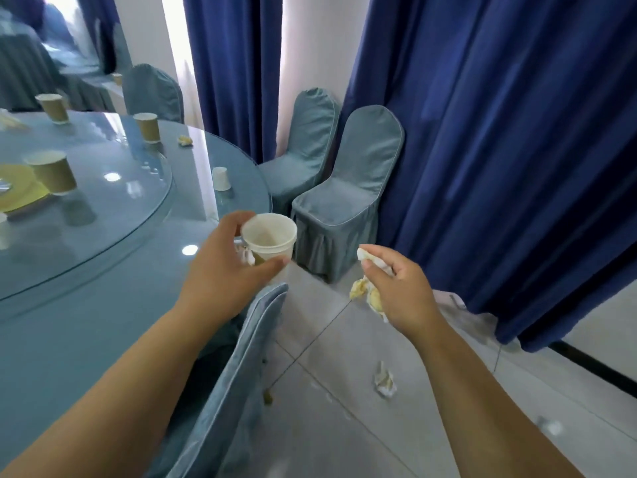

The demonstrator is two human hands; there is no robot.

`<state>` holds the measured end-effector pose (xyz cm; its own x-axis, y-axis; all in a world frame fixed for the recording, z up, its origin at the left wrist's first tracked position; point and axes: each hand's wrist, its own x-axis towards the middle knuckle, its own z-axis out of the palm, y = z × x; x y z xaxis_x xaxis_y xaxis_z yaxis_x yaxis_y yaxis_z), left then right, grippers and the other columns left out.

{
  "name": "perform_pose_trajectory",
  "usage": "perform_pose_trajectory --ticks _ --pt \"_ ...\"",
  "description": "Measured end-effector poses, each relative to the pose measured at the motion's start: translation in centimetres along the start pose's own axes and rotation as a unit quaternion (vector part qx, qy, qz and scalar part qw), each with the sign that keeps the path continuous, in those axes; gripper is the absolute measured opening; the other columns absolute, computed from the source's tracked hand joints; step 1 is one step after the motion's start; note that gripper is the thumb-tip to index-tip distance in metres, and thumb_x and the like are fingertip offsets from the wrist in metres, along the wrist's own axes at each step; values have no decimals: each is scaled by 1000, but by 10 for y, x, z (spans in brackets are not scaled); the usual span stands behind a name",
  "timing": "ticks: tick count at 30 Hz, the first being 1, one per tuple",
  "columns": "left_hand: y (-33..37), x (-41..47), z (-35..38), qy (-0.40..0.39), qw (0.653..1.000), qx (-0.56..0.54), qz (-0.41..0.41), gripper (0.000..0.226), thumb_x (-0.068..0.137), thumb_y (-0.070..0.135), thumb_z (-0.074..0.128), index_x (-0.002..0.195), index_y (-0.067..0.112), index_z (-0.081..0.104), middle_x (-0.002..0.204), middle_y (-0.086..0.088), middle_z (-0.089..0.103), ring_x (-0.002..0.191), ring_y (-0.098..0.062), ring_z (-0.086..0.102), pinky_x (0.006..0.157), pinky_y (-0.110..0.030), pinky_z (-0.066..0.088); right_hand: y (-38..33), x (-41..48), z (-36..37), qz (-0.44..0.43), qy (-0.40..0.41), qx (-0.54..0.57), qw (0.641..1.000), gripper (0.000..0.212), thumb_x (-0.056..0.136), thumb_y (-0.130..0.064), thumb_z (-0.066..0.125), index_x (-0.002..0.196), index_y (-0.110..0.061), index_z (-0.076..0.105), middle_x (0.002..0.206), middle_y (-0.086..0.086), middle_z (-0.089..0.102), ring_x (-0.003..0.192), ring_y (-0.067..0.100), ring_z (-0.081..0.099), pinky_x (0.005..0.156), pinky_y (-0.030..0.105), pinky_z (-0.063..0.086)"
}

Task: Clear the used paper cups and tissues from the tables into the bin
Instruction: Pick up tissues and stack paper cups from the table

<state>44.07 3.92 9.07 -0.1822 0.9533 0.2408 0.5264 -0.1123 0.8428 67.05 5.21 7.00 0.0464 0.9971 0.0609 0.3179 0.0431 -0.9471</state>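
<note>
Paper cup (269, 238), white and upright, sits in the left hand (224, 267), fingers curled round it just past the table (86, 322) edge; the right hand (396, 288) clutches crumpled tissues (368, 294) above the floor (344, 426), where a stray tissue (384, 379) lies

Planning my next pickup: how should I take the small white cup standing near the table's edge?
Wrap the small white cup round its side wall, coming from the near edge of the table; it looks upside down, so there's no rim to pinch.
</note>
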Motion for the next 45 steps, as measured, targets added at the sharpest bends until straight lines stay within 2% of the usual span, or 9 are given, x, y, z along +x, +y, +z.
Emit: perform_pose_trajectory --ticks 9,13,17,21,24,29,37,41,45 --pt "25 58 74 61 996 36 -49 68 67 35 82 124 31 45 109 11 55 100 -17 55 84 -34 44 17 111 -69 -4 -51 18 999 23 95 -27 57 116 -30 65 99 -16 66 85 1 63 63 10 49" --pt "22 95 98 83 993 41 -76 70 69 37 81 128 31 44 110 12 53 99 -15 53 81 -31 40 29 158 -68 -13 -82 2 996 22 94 -26 58 114 -32 64 106 -14 65 92 4 62 68 15 50" --pt "11 145 120 105 990 35 -89 68 69 39 81 126 34 43 108 15 51 97 -12 52 78 -29 39 32 223 -61 -27 -109 19 994 20 93 -23 60 110 -33 65 101 -11 66 82 4 64 58 13 49" --pt "-5 211 131 146 984 30 -102 68 69 38 81 127 33 45 108 15 52 95 -11 52 75 -28 38 32 302 -44 -61 -129 7 990 21 92 -23 62 106 -38 64 104 -14 65 92 4 63 74 21 50" --pt "-17 263 136 164 979 23 -117 67 69 36 81 126 30 46 108 13 54 98 -14 55 80 -31 43 29 364 -25 -58 -158 -6 986 20 92 -26 62 101 -43 64 106 -8 67 95 14 64 74 28 50" --pt "-31 336 149 174 976 32 -129 68 73 35 79 131 26 43 113 11 50 102 -14 52 84 -32 45 25 454 0 -81 -190 -37 978 21 91 -27 62 112 -29 66 107 -8 67 98 15 63 86 35 54" --pt "-57 447 183 219 960 56 -164 70 69 39 80 128 28 44 116 3 55 101 -21 57 85 -48 53 42 592 35 -97 -271 -39 957 20 92 -30 61 111 -29 66 103 -10 67 96 11 63 81 26 52" --pt "-64 505 210 251 949 59 -182 70 69 39 80 128 26 44 114 5 55 100 -20 57 85 -48 54 45 672 48 -118 -304 -47 944 25 92 -33 60 116 -27 65 110 -7 66 101 13 61 89 31 53" --pt "-68 561 221 282 933 67 -214 72 69 38 80 130 25 44 112 8 51 102 -19 55 88 -43 51 37 747 62 -137 -349 -54 925 23 93 -35 59 113 -26 65 107 -4 67 98 15 63 87 32 54"
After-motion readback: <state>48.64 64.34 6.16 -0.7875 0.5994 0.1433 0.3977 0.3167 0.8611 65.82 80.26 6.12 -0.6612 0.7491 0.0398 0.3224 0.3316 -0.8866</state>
